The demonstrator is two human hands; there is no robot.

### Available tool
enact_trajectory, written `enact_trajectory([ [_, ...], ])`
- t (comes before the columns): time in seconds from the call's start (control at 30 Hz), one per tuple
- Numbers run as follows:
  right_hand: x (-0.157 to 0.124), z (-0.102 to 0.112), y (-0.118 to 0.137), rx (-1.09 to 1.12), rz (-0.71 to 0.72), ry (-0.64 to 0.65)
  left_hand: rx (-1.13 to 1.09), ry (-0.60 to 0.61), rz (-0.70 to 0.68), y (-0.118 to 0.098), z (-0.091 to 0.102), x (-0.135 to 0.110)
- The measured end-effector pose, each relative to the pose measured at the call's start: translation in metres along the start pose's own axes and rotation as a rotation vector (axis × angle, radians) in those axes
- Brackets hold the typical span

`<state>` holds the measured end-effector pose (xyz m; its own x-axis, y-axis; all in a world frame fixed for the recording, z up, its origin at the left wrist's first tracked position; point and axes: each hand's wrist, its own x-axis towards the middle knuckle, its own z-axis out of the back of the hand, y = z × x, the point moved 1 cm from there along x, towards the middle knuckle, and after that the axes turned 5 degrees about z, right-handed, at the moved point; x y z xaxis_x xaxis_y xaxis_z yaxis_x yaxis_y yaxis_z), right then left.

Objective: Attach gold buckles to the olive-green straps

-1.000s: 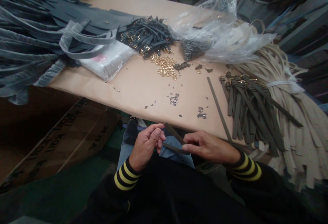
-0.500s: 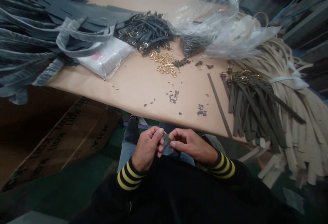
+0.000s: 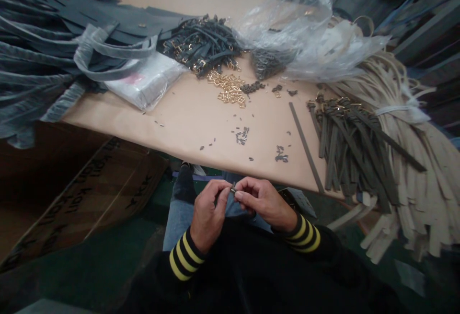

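My left hand (image 3: 209, 208) and my right hand (image 3: 261, 202) meet over my lap, just below the table's near edge. Both pinch the end of a dark olive strap (image 3: 233, 190), fingertips touching around it; most of the strap is hidden behind my hands. On the table (image 3: 194, 112) ahead lie a small heap of gold buckles (image 3: 228, 88), scattered small dark loops (image 3: 243, 135) and one loose olive strap (image 3: 305, 144). A pile of olive straps with buckles (image 3: 348, 146) lies at the right.
Black straps with gold buckles (image 3: 201, 48) are heaped at the back, beside clear plastic bags (image 3: 302, 36). Dark grey leather pieces (image 3: 43, 50) cover the left end. Beige straps (image 3: 413, 160) hang off the right. A cardboard box (image 3: 89, 189) sits under the table.
My hands have drawn together over my lap. The strap, earlier folded in a long V between them, is now bunched short at my fingertips.
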<state>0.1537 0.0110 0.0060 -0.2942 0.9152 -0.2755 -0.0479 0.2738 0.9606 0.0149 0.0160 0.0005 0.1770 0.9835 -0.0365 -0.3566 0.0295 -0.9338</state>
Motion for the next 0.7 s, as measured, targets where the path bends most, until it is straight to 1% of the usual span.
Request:
enact_trajectory([
  [0.07,0.001,0.0,0.0,0.006,0.002,-0.01,0.092,0.029,-0.128,-0.001,0.001,-0.003],
  [0.17,0.001,-0.001,-0.001,-0.012,0.012,-0.021,0.181,0.004,-0.279,-0.001,0.001,-0.006],
  [0.23,0.002,-0.001,-0.001,-0.024,0.011,-0.027,0.237,-0.019,-0.347,0.0,-0.001,-0.007],
  [0.27,0.002,0.0,-0.002,-0.024,0.005,-0.031,0.26,-0.032,-0.357,0.0,-0.002,-0.007],
  [0.33,0.002,0.0,-0.003,0.0,-0.011,-0.037,0.275,-0.054,-0.326,-0.002,-0.002,-0.005],
  [0.4,0.002,0.0,-0.003,0.04,-0.027,-0.037,0.2,-0.026,-0.226,-0.003,0.0,-0.002],
  [0.47,0.001,-0.001,-0.001,0.083,-0.043,-0.031,0.013,0.095,-0.071,-0.002,0.003,0.001],
  [0.53,0.001,-0.005,0.001,0.121,-0.053,-0.028,-0.239,0.232,0.094,0.001,0.006,0.004],
  [0.57,0.001,-0.007,0.002,0.135,-0.054,-0.029,-0.345,0.277,0.154,0.001,0.008,0.004],
  [0.6,0.001,-0.008,0.002,0.145,-0.054,-0.027,-0.411,0.293,0.184,0.001,0.01,0.004],
  [0.63,0.003,-0.009,0.002,0.148,-0.057,-0.034,-0.427,0.291,0.184,-0.001,0.013,0.002],
  [0.7,0.006,-0.005,-0.001,0.135,-0.061,-0.103,-0.336,0.272,0.107,-0.008,0.02,-0.003],
])
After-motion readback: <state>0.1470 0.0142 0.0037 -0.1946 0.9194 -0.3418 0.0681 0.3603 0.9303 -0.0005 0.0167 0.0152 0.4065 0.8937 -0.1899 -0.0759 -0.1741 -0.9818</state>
